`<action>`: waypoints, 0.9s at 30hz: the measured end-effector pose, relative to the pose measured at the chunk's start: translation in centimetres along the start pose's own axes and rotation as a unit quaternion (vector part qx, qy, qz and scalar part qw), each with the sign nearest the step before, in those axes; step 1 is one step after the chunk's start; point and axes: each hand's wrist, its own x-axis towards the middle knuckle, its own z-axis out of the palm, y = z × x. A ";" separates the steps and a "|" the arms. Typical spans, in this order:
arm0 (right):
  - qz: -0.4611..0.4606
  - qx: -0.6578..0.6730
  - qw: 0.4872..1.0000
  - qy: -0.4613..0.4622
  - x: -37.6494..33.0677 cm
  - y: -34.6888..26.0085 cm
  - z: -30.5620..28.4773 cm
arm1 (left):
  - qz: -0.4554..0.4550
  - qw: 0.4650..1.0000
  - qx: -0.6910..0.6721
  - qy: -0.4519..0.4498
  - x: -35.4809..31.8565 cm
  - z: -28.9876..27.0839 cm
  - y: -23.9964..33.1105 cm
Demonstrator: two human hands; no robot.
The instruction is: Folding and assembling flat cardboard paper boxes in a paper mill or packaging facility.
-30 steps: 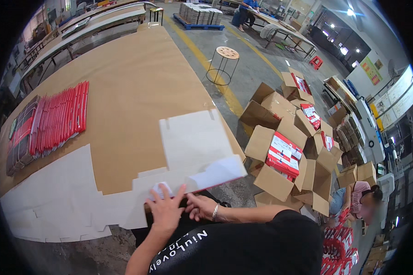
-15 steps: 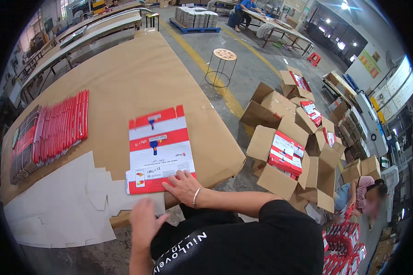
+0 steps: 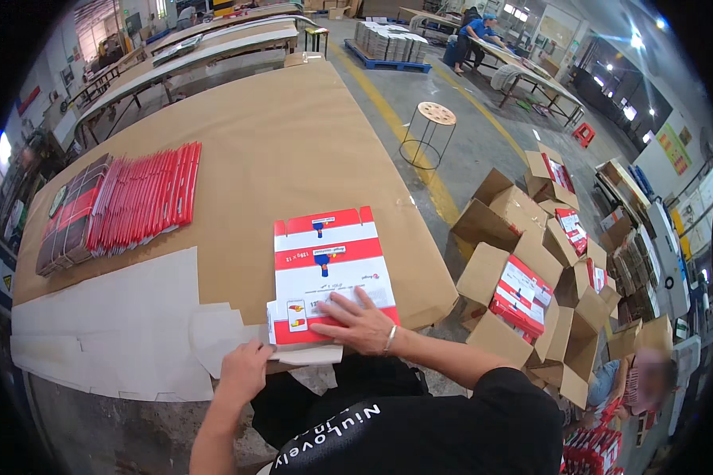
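A flat red-and-white printed carton [image 3: 325,261] lies on the near part of the paper-covered table. My right hand [image 3: 360,323] rests spread and palm down across its lower right part. Under its near edge, a strip of white cardboard sheet [image 3: 313,355] sticks out. My left hand [image 3: 245,370] is at the carton's near left corner, its fingers closed at the edge of the white cardboard; the thumb is mostly hidden. To the left, overlapping pale cardboard sheets [image 3: 119,324] cover the table's near edge.
Upright red-edged folded cartons [image 3: 146,194] stand in a row at the table's left, beside a tied brown bundle [image 3: 75,218]. Open boxes [image 3: 523,297] with red-and-white cartons stand right of the table. A round stool [image 3: 436,115] is beyond. Another person [image 3: 638,380] sits at lower right.
My left hand has come to the carton's near left corner and closed there. The right hand has spread flatter and further onto the carton. The whole view has shifted.
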 end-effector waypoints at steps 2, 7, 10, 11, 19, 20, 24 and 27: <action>-0.039 0.053 0.996 0.056 -0.9 2.4 -1.0 | 0.014 0.990 -0.002 -0.141 2.3 -2.4 -0.1; -0.131 0.052 0.990 -0.020 0.4 3.6 -2.1 | -0.009 0.952 -0.210 -0.225 7.6 -1.2 -6.5; -0.076 0.011 0.994 -0.076 1.2 3.3 -0.9 | -0.080 0.982 -0.140 -0.102 7.0 -1.0 -5.5; -0.020 0.045 0.992 -0.116 1.8 3.0 -1.0 | -0.120 0.989 -0.085 0.033 5.8 -0.3 -4.5; -0.014 0.056 0.998 -0.009 1.9 3.1 -1.3 | 0.095 0.972 0.126 0.175 -3.9 2.6 -1.7; -0.003 0.061 0.998 -0.029 1.7 2.9 -1.2 | 0.118 0.977 0.130 0.120 -5.2 3.2 -3.6; -0.025 0.074 0.995 -0.054 1.6 2.3 -0.8 | 0.003 0.984 -0.033 0.173 -6.8 1.9 -8.3; -0.026 0.079 0.994 -0.077 1.5 1.9 -1.4 | -0.155 0.778 -0.423 0.438 -4.5 3.9 -5.4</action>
